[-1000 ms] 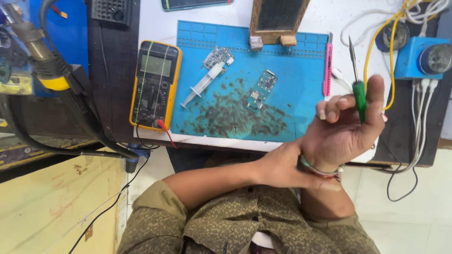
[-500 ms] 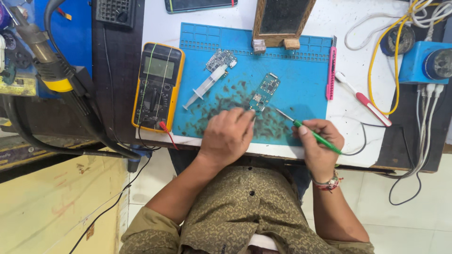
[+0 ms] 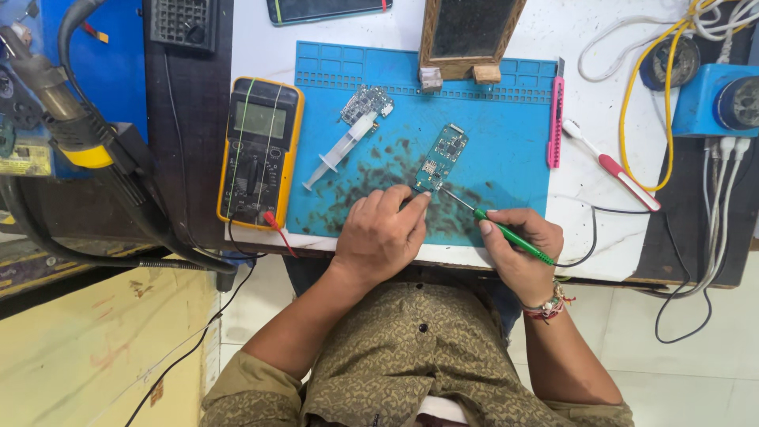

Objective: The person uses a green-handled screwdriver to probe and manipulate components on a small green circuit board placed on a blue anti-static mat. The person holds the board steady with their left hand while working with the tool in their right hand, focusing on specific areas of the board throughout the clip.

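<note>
A long green circuit board lies tilted on the stained blue work mat. My left hand rests on the mat with its fingertips touching the board's lower end. My right hand grips a green-handled screwdriver, whose metal tip points up-left to the board's lower corner. A smaller circuit board and a clear syringe lie on the mat to the left.
A yellow multimeter sits left of the mat. A pink cutter, a red-and-white tool, a wooden stand, yellow and white cables, a blue box and a hot-air handle surround it.
A second ago both hands were raised at the right with the screwdriver upright. They came down onto the mat, and the left fingertips have now reached the board while the screwdriver tip meets it.
</note>
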